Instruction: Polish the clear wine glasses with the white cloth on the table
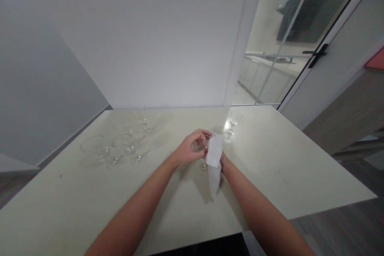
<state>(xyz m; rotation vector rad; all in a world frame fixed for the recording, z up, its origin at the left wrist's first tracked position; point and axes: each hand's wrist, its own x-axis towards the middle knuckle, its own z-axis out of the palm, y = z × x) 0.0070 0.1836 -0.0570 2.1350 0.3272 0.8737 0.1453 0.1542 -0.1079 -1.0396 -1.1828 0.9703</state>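
Observation:
My left hand (189, 149) is closed around the bowl of a clear stemmed glass (198, 145), thumb on the near side and fingers over the far side. The glass's round foot (204, 166) shows below, close above or on the table. A white cloth or paper wipe (214, 151) hangs against the right side of the glass, its lower end dangling down. My right hand (223, 162) is behind that wipe, mostly covered by it; its fingers are hidden, but the wipe is held up there.
Several clear glasses (130, 149) stand grouped on the left of the pale table (258, 176). One stemmed glass (230, 124) stands alone at the back right. A white wall (168, 48) rises behind the table, and a glass door with a black handle (318, 55) is at the right.

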